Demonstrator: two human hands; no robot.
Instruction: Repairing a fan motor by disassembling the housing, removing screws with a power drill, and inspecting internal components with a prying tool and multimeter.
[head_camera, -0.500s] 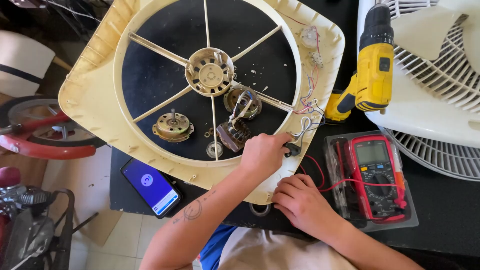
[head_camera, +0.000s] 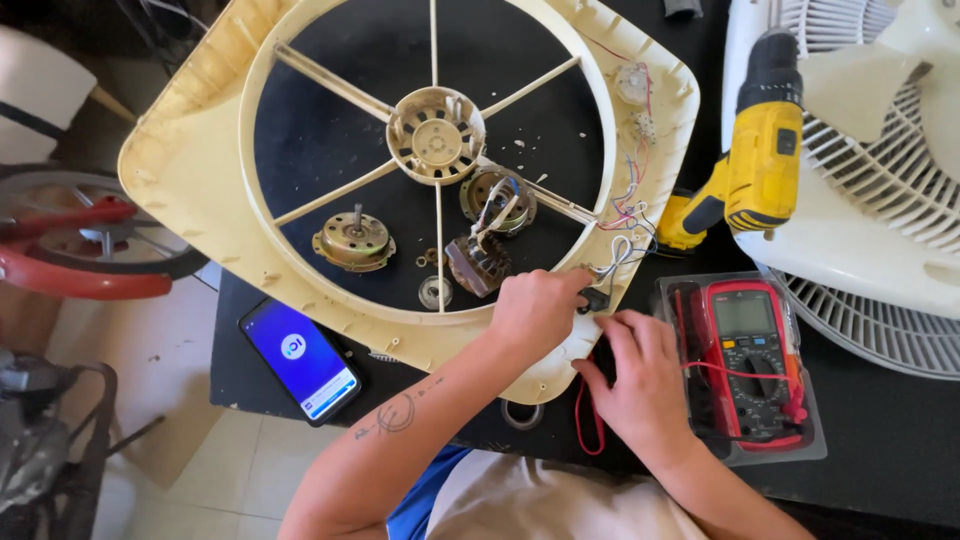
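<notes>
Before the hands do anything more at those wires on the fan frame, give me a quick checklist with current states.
1. Left hand on the small black part at the frame edge: ok, fingers pinch it.
2. Right hand steady on the cream fan frame: ok, it rests at the lower rim.
3. Wire bundle free of snags: cannot tell, strands are tangled.
4. Multimeter within reach: ok, in its clear tray beside the right hand.
5. Meter display reading: cannot tell.
6. Yellow drill clear of the hands: ok, lying apart.
</notes>
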